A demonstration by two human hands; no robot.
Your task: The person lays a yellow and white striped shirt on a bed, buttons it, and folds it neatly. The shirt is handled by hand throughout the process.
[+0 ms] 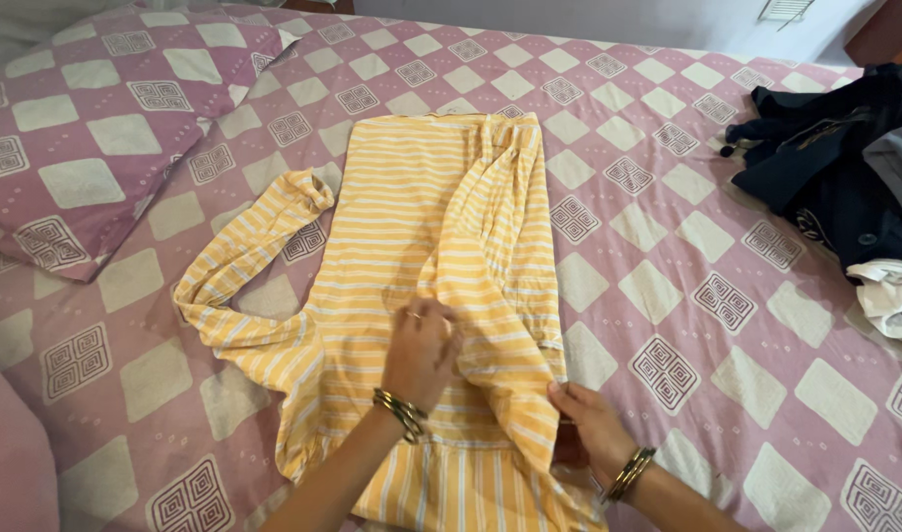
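I am working at the near edge of the bed [727, 325], where the yellow-and-white striped shirt [402, 227] is lying flat on the pink checked bedcover, its length running away from me toward the far edge. My right hand [594, 424] is pinching the shirt's right side fold down near the hem, its grip closed on the fabric edge. My left hand [423, 353] is pressing down on the middle of the shirt, fingers curled together on the right sleeve [490, 227], which is lying folded inward across the body. I judge I am in the middle of folding: the right side and its sleeve are already turned in, and I am smoothing and holding that fold in place.

Further out on the left, the left sleeve [239, 266] is sprawling loose over the bedcover, looped toward the pillow [87, 148] at the far left corner. It looks to me like the next move calls for keeping the turned-in side pinned flat while that loose sleeve and the left side get brought over to match, without dragging the fabric askew.

Toward the far right edge a heap of dark and white clothes [835, 167] is lying, well apart from the shirt.
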